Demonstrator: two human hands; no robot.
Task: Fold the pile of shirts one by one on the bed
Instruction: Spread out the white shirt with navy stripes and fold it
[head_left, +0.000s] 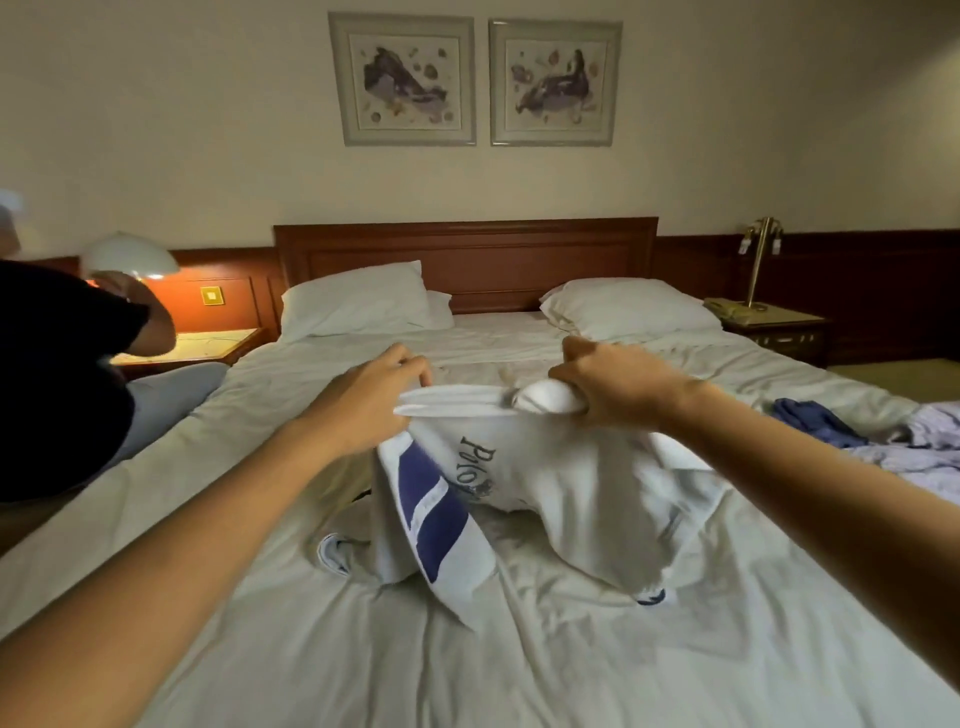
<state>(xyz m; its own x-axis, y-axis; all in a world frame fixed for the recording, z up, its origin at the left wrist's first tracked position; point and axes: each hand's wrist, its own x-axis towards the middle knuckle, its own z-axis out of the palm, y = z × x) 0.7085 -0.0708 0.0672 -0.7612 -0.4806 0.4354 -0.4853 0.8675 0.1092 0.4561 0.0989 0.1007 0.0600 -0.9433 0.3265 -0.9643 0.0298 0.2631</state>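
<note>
A white shirt (561, 478) with blue stripes and dark lettering hangs above the middle of the bed (363, 649). My left hand (371, 397) pinches its upper edge on the left. My right hand (613, 382) grips a bunched part of the upper edge on the right. The shirt's lower part drapes down and touches the sheet. A pile of shirts (893, 431), blue and pale lilac, lies at the bed's right edge.
Two white pillows (358, 301) (628, 306) lie against the wooden headboard (467, 254). A person in a dark top (57, 379) sits at the bed's left side by a lit lamp (132, 257). A nightstand (779, 325) with a brass lamp stands at the right.
</note>
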